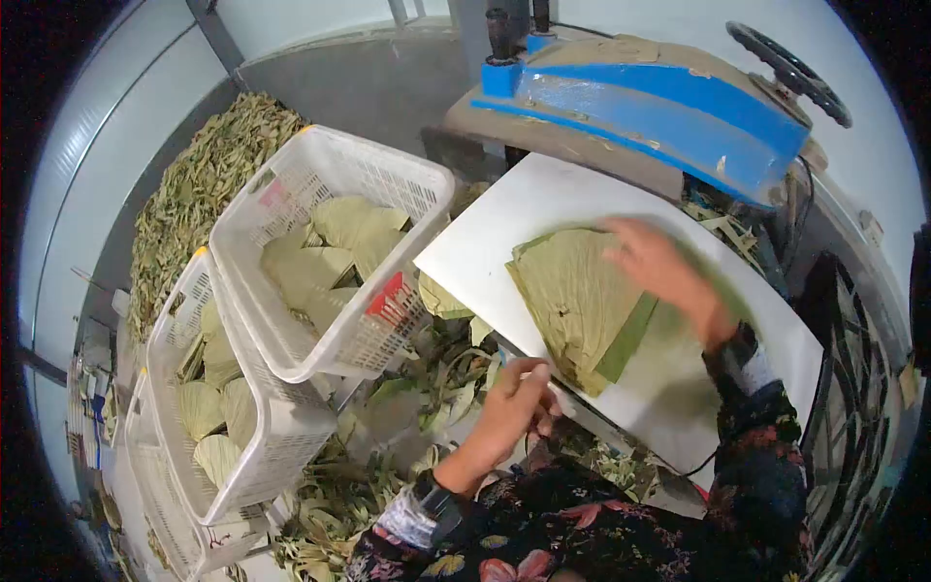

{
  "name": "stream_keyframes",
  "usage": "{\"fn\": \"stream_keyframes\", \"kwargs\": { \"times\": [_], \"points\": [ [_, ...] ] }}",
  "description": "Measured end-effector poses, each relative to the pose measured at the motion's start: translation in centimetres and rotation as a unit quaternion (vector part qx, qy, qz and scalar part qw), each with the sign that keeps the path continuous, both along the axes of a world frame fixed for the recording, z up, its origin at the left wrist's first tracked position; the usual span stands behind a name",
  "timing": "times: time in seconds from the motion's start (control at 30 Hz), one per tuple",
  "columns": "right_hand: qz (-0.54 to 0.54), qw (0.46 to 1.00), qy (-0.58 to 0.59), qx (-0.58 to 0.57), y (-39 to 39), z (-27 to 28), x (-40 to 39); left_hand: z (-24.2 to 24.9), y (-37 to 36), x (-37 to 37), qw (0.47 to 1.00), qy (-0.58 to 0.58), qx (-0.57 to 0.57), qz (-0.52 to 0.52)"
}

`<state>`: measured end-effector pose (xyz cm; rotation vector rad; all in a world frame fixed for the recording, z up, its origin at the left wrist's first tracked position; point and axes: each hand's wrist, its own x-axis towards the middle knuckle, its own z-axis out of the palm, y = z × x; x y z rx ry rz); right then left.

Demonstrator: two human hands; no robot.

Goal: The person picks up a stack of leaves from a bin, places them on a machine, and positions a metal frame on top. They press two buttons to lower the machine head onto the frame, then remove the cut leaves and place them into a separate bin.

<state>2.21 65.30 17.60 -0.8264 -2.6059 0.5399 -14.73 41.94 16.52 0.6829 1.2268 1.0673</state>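
A stack of dried, pale green leaves (580, 291) lies fanned on the white board (485, 228), with a darker green edge showing on its right side. My right hand (655, 262) is over the stack's upper right part, fingers stretched out toward the leaves and slightly blurred. In front of the board's near edge, my left hand (516, 407) is closed with curled fingers. Something small and pale shows by its fingertips, but I cannot tell what it is.
A blue machine (659, 107) with a black handwheel (790, 73) stands behind the board. To the left, white plastic crates (412, 179) hold leaf stacks (354, 233). Leaf scraps (427, 378) cover the floor, and a large leaf heap (204, 184) rests against the wall.
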Motion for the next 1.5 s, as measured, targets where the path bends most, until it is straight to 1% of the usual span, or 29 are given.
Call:
{"fn": "stream_keyframes", "kwargs": {
  "times": [0.03, 0.07, 0.13, 0.17, 0.27, 0.33, 0.4, 0.47, 0.5, 0.53, 0.57, 0.6, 0.67, 0.7, 0.73, 0.77, 0.8, 0.83, 0.87, 0.9, 0.93, 0.97, 1.0, 1.03, 1.1, 1.17, 1.23, 1.33, 1.5],
  "points": [
    [-0.040, 0.996, 0.075, -0.019, 1.5, 0.0, -0.1, -0.5, -0.7, -0.3, 1.000, 0.014, 0.002, 0.020],
    [-0.037, 0.996, 0.073, -0.024, 3.2, -0.3, -0.3, -1.8, -0.9, -0.4, 0.999, 0.002, -0.003, 0.044],
    [-0.161, 0.981, -0.078, -0.081, 6.3, -1.5, -0.9, -3.3, -0.8, 0.2, 0.997, -0.034, -0.009, 0.067],
    [-0.158, 0.981, -0.078, -0.079, 6.7, -2.5, -0.8, -3.9, -0.6, 0.3, 0.993, -0.072, -0.013, 0.088],
    [-0.114, 0.978, -0.132, -0.110, 5.5, -4.1, -1.5, -4.4, 0.2, -0.1, 0.984, -0.166, -0.027, 0.064],
    [-0.132, 0.972, -0.194, 0.000, 1.9, -4.1, -2.3, -5.2, 0.3, 0.2, 0.969, -0.233, -0.020, 0.078],
    [-0.127, 0.978, -0.162, -0.013, -2.1, -3.5, -3.7, -5.8, 0.0, 0.5, 0.955, -0.282, 0.054, 0.071],
    [-0.111, 0.984, -0.141, -0.006, -6.0, -4.3, -4.8, -4.5, -2.5, 0.2, 0.943, -0.293, 0.085, 0.136],
    [-0.066, 0.979, -0.190, 0.025, -8.7, -2.9, -5.9, -5.1, -4.0, -0.5, 0.954, -0.257, 0.059, 0.143],
    [-0.099, 0.982, -0.160, -0.001, -10.3, -3.2, -7.3, -6.2, -5.4, -1.1, 0.962, -0.224, 0.030, 0.153],
    [-0.079, 0.985, -0.155, -0.002, -11.6, -3.7, -8.0, -9.1, -6.3, -0.7, 0.955, -0.215, 0.078, 0.187],
    [-0.063, 0.987, -0.150, 0.000, -13.2, -3.9, -8.7, -7.9, -8.8, -2.5, 0.956, -0.204, 0.065, 0.201],
    [0.002, 0.997, -0.045, -0.067, -16.2, -3.9, -10.5, -5.7, -13.4, -5.7, 0.952, -0.187, 0.060, 0.237],
    [0.027, 0.997, -0.039, -0.062, -18.1, -4.3, -11.8, -5.0, -15.9, -7.5, 0.946, -0.132, 0.093, 0.282],
    [0.021, 0.993, 0.050, -0.105, -19.7, -4.8, -13.1, -4.4, -18.2, -9.3, 0.935, -0.077, 0.126, 0.324],
    [0.015, 0.979, 0.135, -0.149, -21.5, -4.9, -14.5, -3.3, -20.7, -11.1, 0.927, -0.072, 0.136, 0.342],
    [0.049, 0.921, 0.267, -0.279, -24.6, -5.3, -16.6, -2.6, -23.0, -13.0, 0.903, -0.034, 0.182, 0.388],
    [0.055, 0.919, 0.252, -0.296, -26.7, -6.1, -18.3, -2.1, -25.6, -14.5, 0.874, 0.005, 0.225, 0.431],
    [0.152, 0.833, 0.289, -0.446, -29.4, -6.6, -20.2, -1.3, -28.0, -15.5, 0.864, 0.011, 0.229, 0.447],
    [0.240, 0.713, 0.308, -0.583, -32.7, -6.3, -22.0, -0.2, -30.0, -16.2, 0.851, 0.002, 0.253, 0.459],
    [0.256, 0.708, 0.300, -0.586, -35.1, -6.1, -23.8, 0.4, -31.6, -16.9, 0.838, -0.005, 0.278, 0.470],
    [0.286, 0.612, 0.273, -0.685, -37.2, -5.9, -25.5, 0.2, -32.7, -17.3, 0.829, 0.002, 0.281, 0.484],
    [0.307, 0.504, 0.237, -0.772, -38.7, -5.8, -26.9, -0.7, -32.7, -17.3, 0.803, 0.078, 0.287, 0.516],
    [0.318, 0.500, 0.226, -0.773, -40.9, -5.6, -28.2, -1.7, -33.3, -17.3, 0.772, 0.152, 0.290, 0.545],
    [0.181, 0.678, 0.254, -0.665, -44.5, -5.3, -30.5, -3.1, -34.3, -17.6, 0.754, 0.146, 0.268, 0.581],
    [0.202, 0.673, 0.284, -0.652, -46.9, -5.8, -33.3, -4.4, -34.5, -18.2, 0.701, 0.015, 0.284, 0.654],
    [0.142, 0.682, 0.266, -0.667, -48.6, -5.2, -35.5, -5.2, -35.2, -19.5, 0.692, 0.015, 0.292, 0.660],
    [0.159, 0.690, 0.245, -0.662, -48.7, -7.3, -38.3, -5.7, -35.7, -21.6, 0.655, 0.072, 0.290, 0.694],
    [0.202, 0.686, 0.237, -0.658, -49.3, -5.9, -43.2, -4.8, -37.1, -27.7, 0.697, 0.004, 0.245, 0.674]
  ]
}}
